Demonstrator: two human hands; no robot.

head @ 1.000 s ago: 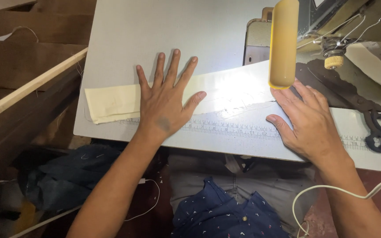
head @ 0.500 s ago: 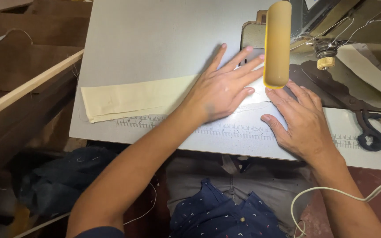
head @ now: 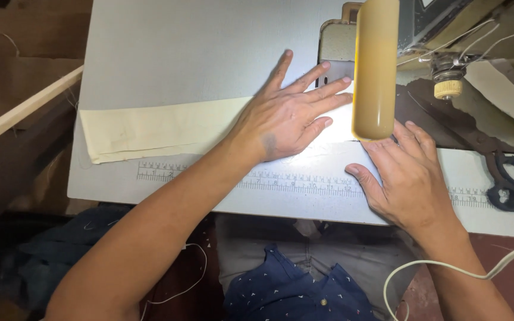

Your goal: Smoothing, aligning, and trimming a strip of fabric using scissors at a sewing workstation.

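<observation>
— Where's the cloth point(head: 150, 128)?
— Flat on the table point(head: 197, 53), running under the machine point(head: 376, 65).
— And the hands?
— Left hand point(head: 290, 116) spread open, pressing it; right hand point(head: 408, 178) open too, fingers flat beside the needle.

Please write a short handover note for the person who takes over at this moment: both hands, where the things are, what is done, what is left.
Left hand: flat, fingers spread, pressing the long cream cloth strip toward the sewing machine's yellow-brown arm.
Right hand: flat on the strip's lit end, beside the arm.
Dark scissors: far right on the white table, untouched.
Done: strip laid flat along the printed ruler.
Left: no stitching visible; needle area hidden.
</observation>
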